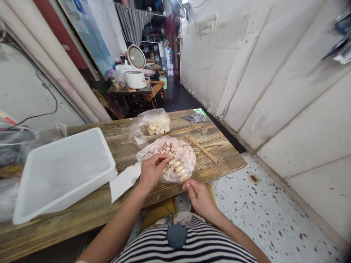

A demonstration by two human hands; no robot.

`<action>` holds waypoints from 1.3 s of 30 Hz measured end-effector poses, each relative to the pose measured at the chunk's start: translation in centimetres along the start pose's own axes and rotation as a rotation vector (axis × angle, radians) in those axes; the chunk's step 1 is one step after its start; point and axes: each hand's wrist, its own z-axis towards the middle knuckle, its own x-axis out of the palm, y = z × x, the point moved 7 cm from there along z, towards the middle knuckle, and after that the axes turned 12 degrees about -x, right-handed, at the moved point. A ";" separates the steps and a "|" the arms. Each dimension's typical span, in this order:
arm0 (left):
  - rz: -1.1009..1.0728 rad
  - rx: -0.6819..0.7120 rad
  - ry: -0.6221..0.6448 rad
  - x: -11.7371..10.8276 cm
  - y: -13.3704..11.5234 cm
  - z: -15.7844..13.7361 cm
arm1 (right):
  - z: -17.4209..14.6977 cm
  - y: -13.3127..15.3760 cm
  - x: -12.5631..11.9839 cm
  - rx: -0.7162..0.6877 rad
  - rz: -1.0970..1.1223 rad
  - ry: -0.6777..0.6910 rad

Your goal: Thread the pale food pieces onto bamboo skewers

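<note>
Several pale garlic cloves sit in a row on a skewer (pixel 178 168) stretched between my hands. My left hand (pixel 153 170) is closed in a pinch at the skewer's far end. My right hand (pixel 199 197) pinches the near end, beside a pinkish clove at the table's edge. Beneath the skewer lies an open clear plastic bag (pixel 189 155) full of loose garlic cloves (pixel 166 148). Fingers hide both ends of the skewer.
Behind the bag, another plastic bag (pixel 139 131) holds filled garlic skewers (pixel 159 126). Bare bamboo skewers (pixel 201 148) lie right, near a crumpled grey glove (pixel 194 118). A white plastic tub (pixel 65 164) and white paper (pixel 124 182) are left. A rice cooker (pixel 134 78) stands farther back.
</note>
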 end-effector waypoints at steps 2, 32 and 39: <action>0.009 -0.002 0.010 0.2 0.2 -0.2 | 0.2 0.0 0.1 -0.008 0.009 -0.020; 0.384 0.396 -0.165 -2.8 0.9 -6.7 | 12.8 -13.7 -12.5 0.296 -1.026 0.111; 0.378 0.337 -0.129 -2.9 2.1 -7.2 | 12.4 -14.2 -12.0 0.255 -1.086 0.095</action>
